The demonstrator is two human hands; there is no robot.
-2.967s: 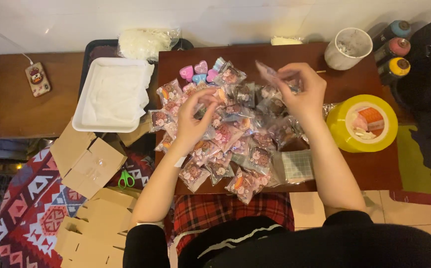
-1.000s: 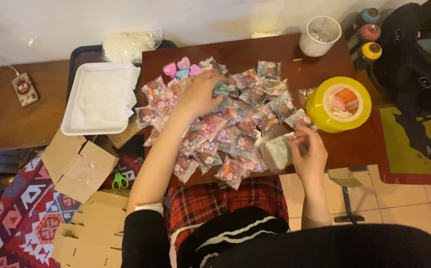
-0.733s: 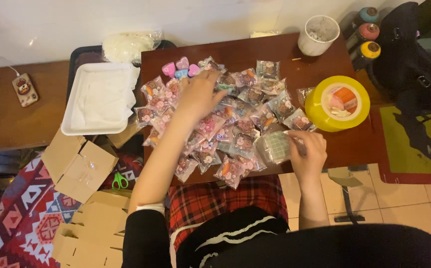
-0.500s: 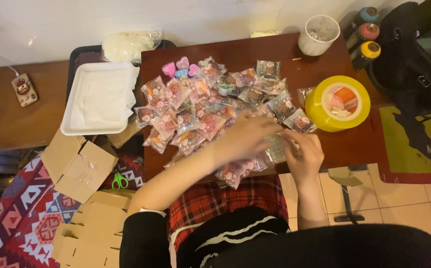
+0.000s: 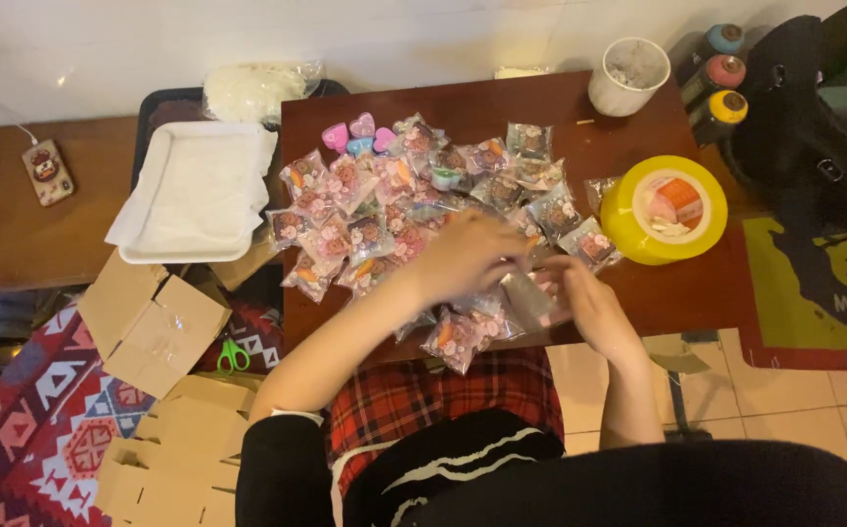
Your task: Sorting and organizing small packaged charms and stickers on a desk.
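Just below the centre of the frame, at the near edge of the dark wooden table [image 5: 716, 293], both hands are meeting over 1 clear plastic packet [image 5: 533, 299]. The right hand [image 5: 591, 304] is pinching the packet's right end, its fingers curled around it, while the left hand [image 5: 467, 256] is reaching across from the left and closing on the packet's upper left end; motion blur is hiding exactly how those fingers are sitting. The packet's long axis is running roughly from upper left to lower right, between the 2 hands. Filled sweet packets [image 5: 365, 210] are lying spread toward the upper left, and a yellow tub [image 5: 664, 209] is standing to the upper right, nearer the right hand.
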